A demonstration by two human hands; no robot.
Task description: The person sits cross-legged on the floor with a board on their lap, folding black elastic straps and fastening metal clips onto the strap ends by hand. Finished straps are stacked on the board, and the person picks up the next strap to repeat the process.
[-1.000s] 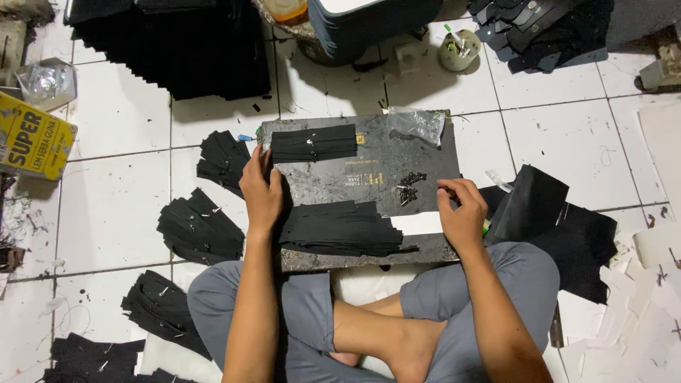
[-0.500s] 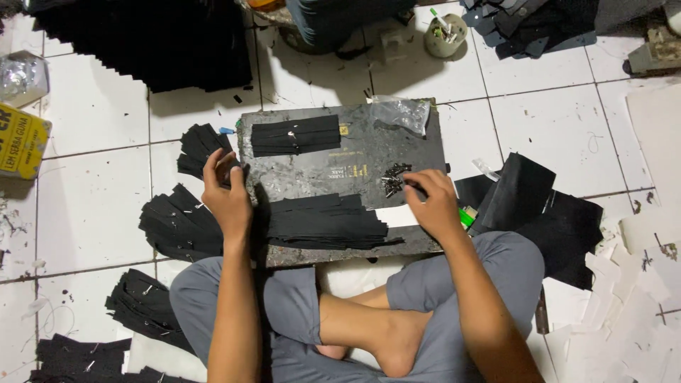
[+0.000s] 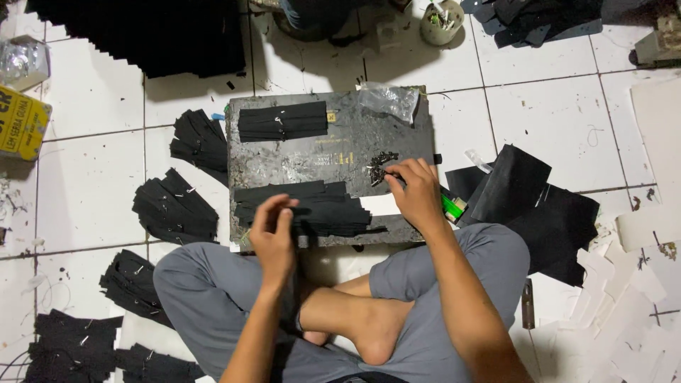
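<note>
On a dark board (image 3: 333,152), right hand (image 3: 418,195) fingers pinch small pins (image 3: 379,169); left hand (image 3: 273,234), fingers together, best steadies black strips (image 3: 312,209).

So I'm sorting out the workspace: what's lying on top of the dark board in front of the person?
On the dark board: two stacks of black strips, a crumpled clear plastic bag and a small dark pile by the right hand. The left hand covers part of the nearer stack.

A workroom floor, seen from above.
White square ceramic floor tiles (image 3: 92,177) with dark grout, scuffed and speckled; white card offcuts (image 3: 638,284) litter the right side under flat indoor light.
</note>
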